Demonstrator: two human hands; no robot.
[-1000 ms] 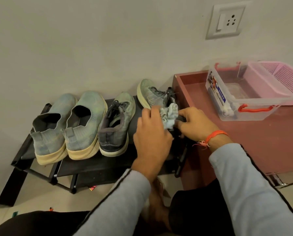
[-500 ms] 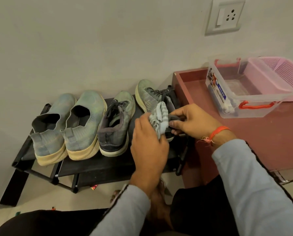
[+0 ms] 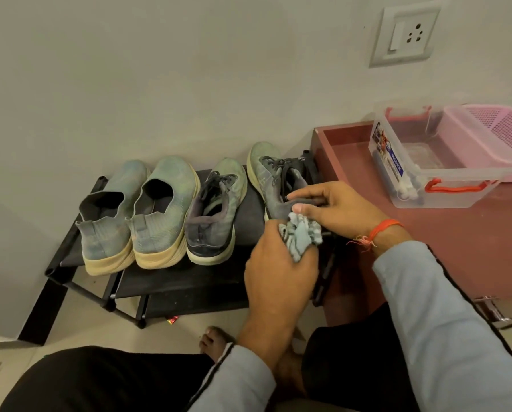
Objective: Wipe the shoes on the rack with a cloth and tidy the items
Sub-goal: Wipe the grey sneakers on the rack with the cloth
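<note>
Several worn grey-green shoes stand on a low black rack [image 3: 171,281] against the wall. Two slip-ons [image 3: 112,215] [image 3: 162,212] are at the left, a laced sneaker [image 3: 216,212] stands beside them. The rightmost laced sneaker [image 3: 269,176] is held at its collar by my right hand [image 3: 335,209], fingers pinching the opening. My left hand [image 3: 278,278] grips a crumpled light blue cloth [image 3: 300,234] against the heel side of that sneaker. The sneaker's rear half is hidden behind both hands.
A dark red cabinet [image 3: 471,248] stands right of the rack. On it sit a clear plastic box [image 3: 427,162] with red handles and a pink basket [image 3: 504,135]. A wall socket [image 3: 406,34] is above. My knees and a bare foot [image 3: 216,343] are at the bottom.
My left hand with the cloth has slid down and to the right along the sneaker's heel side. My right hand still holds the sneaker's collar.
</note>
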